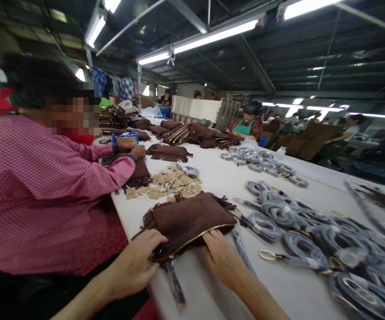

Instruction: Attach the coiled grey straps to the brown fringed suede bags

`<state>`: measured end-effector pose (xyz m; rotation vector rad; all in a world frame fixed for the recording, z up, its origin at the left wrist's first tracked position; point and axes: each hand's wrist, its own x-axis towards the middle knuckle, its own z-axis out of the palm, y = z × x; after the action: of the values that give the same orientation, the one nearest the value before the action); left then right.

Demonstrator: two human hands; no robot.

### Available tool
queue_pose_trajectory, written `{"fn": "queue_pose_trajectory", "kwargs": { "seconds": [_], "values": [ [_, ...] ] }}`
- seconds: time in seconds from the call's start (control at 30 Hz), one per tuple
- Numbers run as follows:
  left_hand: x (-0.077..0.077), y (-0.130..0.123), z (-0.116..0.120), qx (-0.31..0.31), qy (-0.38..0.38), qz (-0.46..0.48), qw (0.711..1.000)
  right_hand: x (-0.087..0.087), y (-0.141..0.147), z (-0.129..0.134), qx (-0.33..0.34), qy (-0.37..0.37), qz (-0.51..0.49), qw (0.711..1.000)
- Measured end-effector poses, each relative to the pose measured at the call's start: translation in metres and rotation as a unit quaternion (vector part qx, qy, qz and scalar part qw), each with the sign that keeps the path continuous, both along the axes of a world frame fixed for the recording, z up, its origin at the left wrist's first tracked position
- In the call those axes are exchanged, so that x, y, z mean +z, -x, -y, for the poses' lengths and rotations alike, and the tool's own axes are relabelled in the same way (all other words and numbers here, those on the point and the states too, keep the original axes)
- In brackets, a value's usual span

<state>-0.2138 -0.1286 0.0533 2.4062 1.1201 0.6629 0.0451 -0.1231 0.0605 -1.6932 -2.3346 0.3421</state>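
A dark brown fringed bag [188, 218] lies in front of me near the table's edge, its gold zipper along the side facing me. My left hand [137, 262] is closed on the bag's near left corner, fingers on top and thumb lower down, beside the zipper end. From that end a wrapped strap [175, 284] hangs down over the table. At the zipper's right part, my right hand [224, 258] grips the bag's edge; its fingertips are partly hidden at the zipper line.
Tan paper tags [175, 182] with white strings lie just beyond the bag. Coiled, wrapped grey straps [302, 249] with gold clips cover the right side of the white table [208, 293]. A co-worker in a pink checked top [52, 191] handles a brown piece at left. More brown bags [192, 133] are piled farther back.
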Motion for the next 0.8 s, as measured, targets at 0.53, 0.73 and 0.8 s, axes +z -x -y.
{"fn": "queue_pose_trajectory", "kwargs": {
  "seconds": [0.53,0.73,0.8],
  "values": [
    [-0.04,-0.017,-0.006,0.026,-0.086,0.034,0.995,-0.001,0.075,0.037,-0.006,0.078,-0.07,0.994],
    [-0.037,0.02,-0.023,0.071,-0.016,0.031,0.997,0.021,-0.036,-0.005,-0.175,-0.012,0.139,0.975],
    [-0.036,0.03,-0.026,0.095,-0.016,-0.012,0.995,0.026,-0.072,-0.014,-0.211,-0.027,0.148,0.966]
  ]
}}
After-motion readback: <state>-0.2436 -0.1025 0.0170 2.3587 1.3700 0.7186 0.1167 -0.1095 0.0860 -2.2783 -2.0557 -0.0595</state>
